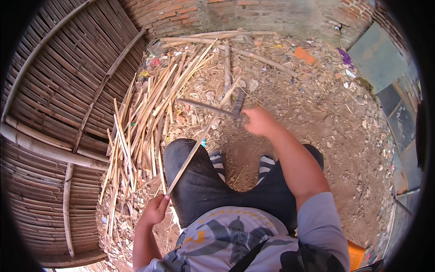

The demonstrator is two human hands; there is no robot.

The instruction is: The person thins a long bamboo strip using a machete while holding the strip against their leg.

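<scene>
A long, pale bamboo strip (189, 155) slants from my left hand (155, 210) up across my left thigh. My left fingers are closed round its near end. My right hand (258, 121) is closed on the handle end of a large knife (201, 104), and most of the handle is hidden in my fist. The dark blade points left and crosses the strip near its far end; whether it touches or bites in I cannot tell. Just beyond my right fist stands a dark, ridged, stub-like piece (239, 102), whose kind is unclear.
A pile of split bamboo strips (131, 136) lies to the left, beside a slatted bamboo panel (54, 90). Bamboo poles (263, 59) lie farther off before a brick wall (181, 16). Rubble and a broken orange tile (304, 55) litter the ground. Grey sheets (378, 56) lean at right.
</scene>
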